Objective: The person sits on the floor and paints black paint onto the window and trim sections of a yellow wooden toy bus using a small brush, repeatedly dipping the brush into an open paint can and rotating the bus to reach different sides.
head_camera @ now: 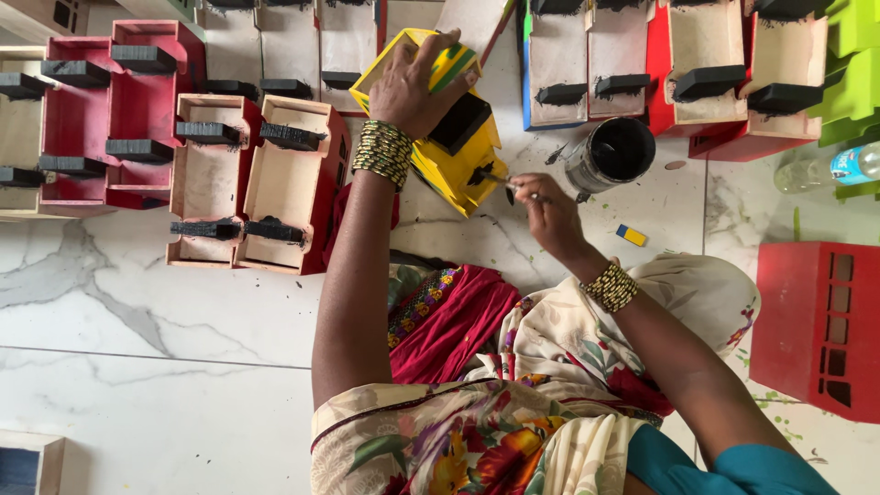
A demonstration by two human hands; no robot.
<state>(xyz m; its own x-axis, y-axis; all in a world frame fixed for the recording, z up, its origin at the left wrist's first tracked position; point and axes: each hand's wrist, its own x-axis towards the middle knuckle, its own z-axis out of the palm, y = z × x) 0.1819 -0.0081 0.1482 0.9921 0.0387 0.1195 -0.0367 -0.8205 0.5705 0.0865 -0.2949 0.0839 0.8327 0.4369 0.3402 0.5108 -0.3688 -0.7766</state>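
Head view, looking down at a person seated on a white marble floor [183, 367], floral cloth across the lap. The left hand [417, 87] is closed over the top of a yellow wooden toy truck [454, 156], gripping it and holding it tilted, with gold bangles stacked at the wrist. The right hand [541, 206] has its fingers pinched together on a thin paintbrush [504, 181], whose tip touches a small black block on the truck's side. Just beside that hand, towards the top of the view, stands an open tin of black paint [616, 151], with black drips on the floor around it.

To the left of the yellow truck lie red toy trucks [247, 179] on their sides, bare wood inside, each already carrying black-painted blocks. Along the top edge stand more trucks in red, blue and green [697, 64], also showing black blocks. A red plastic crate [816, 330] sits at the right, with a clear bottle [825, 170] near it.

Judging by this, most trucks in view already have their black parts painted; the yellow one looks partly done, one large block black and a smaller one under the brush.
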